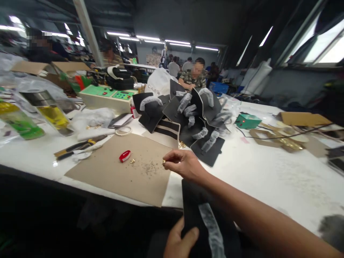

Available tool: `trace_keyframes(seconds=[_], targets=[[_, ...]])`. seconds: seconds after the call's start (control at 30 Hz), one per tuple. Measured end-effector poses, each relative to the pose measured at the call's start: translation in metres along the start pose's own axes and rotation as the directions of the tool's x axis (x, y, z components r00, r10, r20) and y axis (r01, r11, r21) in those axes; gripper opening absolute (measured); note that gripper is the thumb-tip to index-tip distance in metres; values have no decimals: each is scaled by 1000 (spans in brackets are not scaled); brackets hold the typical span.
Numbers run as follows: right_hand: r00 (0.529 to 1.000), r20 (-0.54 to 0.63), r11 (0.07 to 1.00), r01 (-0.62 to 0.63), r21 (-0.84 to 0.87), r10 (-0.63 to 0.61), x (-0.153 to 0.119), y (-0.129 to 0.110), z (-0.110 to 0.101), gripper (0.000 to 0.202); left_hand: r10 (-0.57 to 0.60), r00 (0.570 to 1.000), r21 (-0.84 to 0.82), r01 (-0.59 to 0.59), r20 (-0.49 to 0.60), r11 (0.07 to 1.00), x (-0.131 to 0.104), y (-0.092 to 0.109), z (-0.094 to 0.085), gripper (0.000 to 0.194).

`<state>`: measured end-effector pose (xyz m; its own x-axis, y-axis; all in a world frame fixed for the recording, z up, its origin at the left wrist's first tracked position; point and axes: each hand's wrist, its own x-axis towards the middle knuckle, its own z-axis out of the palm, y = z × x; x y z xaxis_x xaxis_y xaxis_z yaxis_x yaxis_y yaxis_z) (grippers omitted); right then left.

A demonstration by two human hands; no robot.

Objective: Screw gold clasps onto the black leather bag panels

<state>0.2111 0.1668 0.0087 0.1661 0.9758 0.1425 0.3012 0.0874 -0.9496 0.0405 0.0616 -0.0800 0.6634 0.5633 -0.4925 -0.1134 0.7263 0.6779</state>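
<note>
Between the thumb and fingers of my right hand (182,163) is a small gold metal fitting (163,162), held over the edge of a brown cardboard sheet (107,182). Below, at the table's front edge, my left hand (181,238) grips a black leather-like panel (192,204) with a plastic-wrapped strip (212,229) on its face. My right forearm covers part of that panel. On the cardboard lie a red band-like item (125,156), another gold fitting (132,161) and scattered small bits (150,169).
Black panels with plastic-wrapped handles (185,114) are heaped ahead. Pliers (80,146), a glass bottle (51,113) and a green-topped machine (107,96) stand left. A green box (247,121) and a cable lie right. A person (195,73) sits across the table.
</note>
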Motion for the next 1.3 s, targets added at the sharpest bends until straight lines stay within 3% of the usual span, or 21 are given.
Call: trace_keyframes(seconds=[0.1, 0.17, 0.23, 0.33, 0.5, 0.63, 0.83, 0.97, 1.13, 1.3], targets=[[988, -107, 993, -117, -11, 115, -87, -14, -48, 14, 42, 999, -24, -43, -27, 999, -2, -2, 9, 71], [969, -169, 978, -197, -74, 182, -143, -12, -67, 10, 54, 998, 22, -53, -42, 998, -4, -4, 16, 68], [958, -213, 967, -223, -121, 194, -187, -2, -76, 7, 62, 997, 92, -58, -48, 994, -8, -6, 23, 67], [953, -268, 972, -188, -144, 144, -225, 19, -80, 10, 51, 998, 194, -43, -39, 980, -13, -14, 36, 68], [921, -381, 987, -129, -94, 85, -245, 45, -84, 16, 32, 999, 267, -28, -12, 963, -17, -34, 57, 69], [907, -399, 987, -158, -18, 138, -252, 57, -79, 14, 9, 997, 263, 12, -82, 965, -14, -46, 69, 71], [893, -417, 984, -179, 25, 173, -260, 60, -77, 10, 71, 991, 412, -20, -110, 911, -6, -48, 77, 65], [876, -448, 983, -181, 37, 178, -266, 56, -84, 3, 156, 980, 529, -68, -124, 846, -16, -44, 92, 63], [878, -479, 990, -63, -130, -7, -275, 46, -92, 5, 174, 983, 614, -100, -62, 783, -28, -36, 109, 63], [881, -444, 937, -5, -348, -161, -283, 36, -99, 11, 190, 982, 734, -126, -4, 667, -29, -35, 107, 62]])
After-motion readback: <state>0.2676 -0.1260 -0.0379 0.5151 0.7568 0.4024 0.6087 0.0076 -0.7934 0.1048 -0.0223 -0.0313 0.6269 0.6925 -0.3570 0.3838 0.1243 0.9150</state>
